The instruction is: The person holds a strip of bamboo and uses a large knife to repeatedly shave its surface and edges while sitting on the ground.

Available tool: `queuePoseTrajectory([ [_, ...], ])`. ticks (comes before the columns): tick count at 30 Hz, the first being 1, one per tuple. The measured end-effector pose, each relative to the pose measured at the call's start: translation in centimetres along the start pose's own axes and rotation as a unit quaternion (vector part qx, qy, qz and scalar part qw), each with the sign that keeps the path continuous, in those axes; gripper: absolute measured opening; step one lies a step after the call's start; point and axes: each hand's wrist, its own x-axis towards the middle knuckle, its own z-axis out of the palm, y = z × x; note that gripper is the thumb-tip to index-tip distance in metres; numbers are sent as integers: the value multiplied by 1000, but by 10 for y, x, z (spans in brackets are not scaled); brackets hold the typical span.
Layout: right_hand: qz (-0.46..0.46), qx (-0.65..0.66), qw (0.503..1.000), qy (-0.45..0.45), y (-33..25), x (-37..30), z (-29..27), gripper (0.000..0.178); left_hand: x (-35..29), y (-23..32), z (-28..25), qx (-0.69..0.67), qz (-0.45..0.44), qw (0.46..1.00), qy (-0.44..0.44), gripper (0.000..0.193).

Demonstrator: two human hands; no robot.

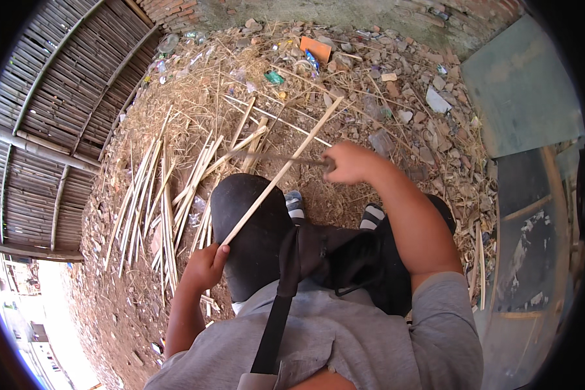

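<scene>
At the far left a bamboo-slat wall (58, 110) curves along the edge of the view, with a pale pipe (39, 146) lying across it. Just right of the wall, a loose pile of split bamboo strips (169, 195) lies on the bare dirt ground (110, 292), fanned out lengthwise and overlapping.

Your left hand (205, 266) is low in the view, beside your left knee, its grip closed around the near end of one long bamboo strip (279, 172). That strip runs diagonally up and to the right from your fist, crosses over the dark cloth on your knee (247, 221), and its far end points into the litter ahead of you. Partway up it meets the knife blade (279, 158), which lies nearly level and touches the strip from the left of your right fist.

Your right hand (351, 162) is clenched on the knife handle, fingers wrapped tight, arm reaching forward over your right leg. Below, your striped footwear (370, 214) shows on the ground between your knees, and a black strap (279, 299) crosses your grey shirt.

Further right, the ground is strewn with straw, broken bricks and rubble (422, 110), with an orange scrap (315, 49) near the top. At the far right stands a grey-green panel (520, 91) over a darker board.
</scene>
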Motion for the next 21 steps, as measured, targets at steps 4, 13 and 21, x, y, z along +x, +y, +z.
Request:
queuePoseTrajectory([
  [4,-38,-33,994,-94,-2,-2,0,39,-3,0,4,9,11,1000,-6,56],
  [13,-3,276,958,81,17,-9,-8,31,-6,17,5,107,-25,992,53,51],
  [21,-34,452,888,80,21,-6,0,24,-1,23,-8,145,-3,988,56,47],
])
